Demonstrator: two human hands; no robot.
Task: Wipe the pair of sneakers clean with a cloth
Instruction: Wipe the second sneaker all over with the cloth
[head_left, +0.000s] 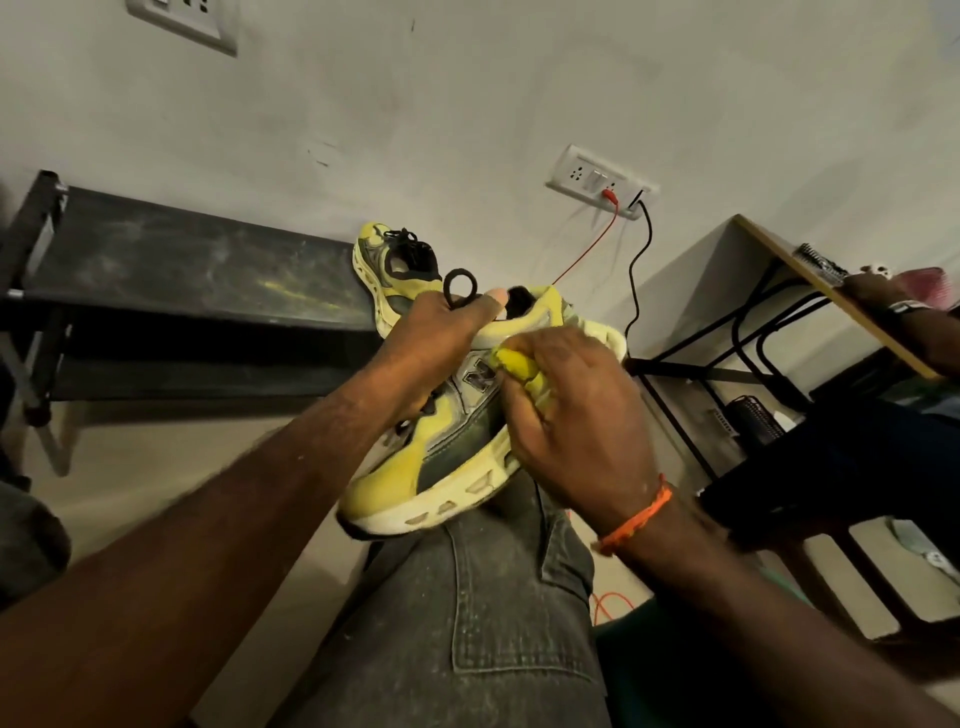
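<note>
A dark metal shoe rack (197, 270) stands on the left against the white wall (467, 104), and its left end is cut off by the edge of the picture. The left hand (441, 332) is closed around the top opening of a yellow and gray sneaker (436, 457), with a black lace loop (460, 286) sticking up over the fingers. This sneaker rests on the person's knee in gray jeans (483, 597), and the hand hides much of its tongue and laces. Behind it, the second sneaker (387, 270) leans by the end of the rack, half hidden. The right hand (576, 415) is curled tight around a bunched yellow cloth (519, 366), pressing it on the sneaker's side near the heel; most of the cloth is tucked inside the fist. An orange thread band (636, 517) circles that wrist. Farther right, a black cable (639, 270) and a red wire (587, 249) hang from a wall socket (597, 179). A desk (831, 301) is partly cut off at the right edge, and the blurry things on it are hard to make out.
</note>
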